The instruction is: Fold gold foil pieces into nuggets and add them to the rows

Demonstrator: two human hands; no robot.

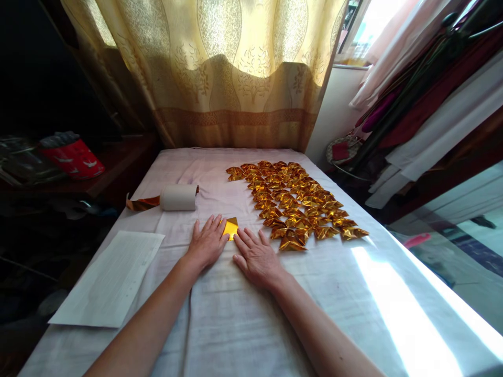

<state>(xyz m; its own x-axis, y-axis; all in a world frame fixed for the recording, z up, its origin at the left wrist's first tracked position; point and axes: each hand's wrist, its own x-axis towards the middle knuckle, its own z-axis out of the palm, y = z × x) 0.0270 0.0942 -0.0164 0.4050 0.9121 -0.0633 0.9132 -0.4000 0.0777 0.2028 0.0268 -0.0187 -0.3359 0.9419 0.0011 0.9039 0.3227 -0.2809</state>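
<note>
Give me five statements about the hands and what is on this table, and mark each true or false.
1. The left hand and the right hand are palm down. True.
2. The pale roll stands upright on end. False: it lies on its side.
3. The folded gold foil pieces lie to the right of the roll. True.
4. The white paper sheet lies among those pieces. False: it lies at the table's left.
5. The small gold foil sheet is clear of both hands. False: the left hand touches it.

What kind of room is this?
Probably a room in someone's home, maybe a bedroom: a patterned curtain hangs at the back, clothes hang on the right, and folded gold shapes sit on a cloth-covered surface.
</note>
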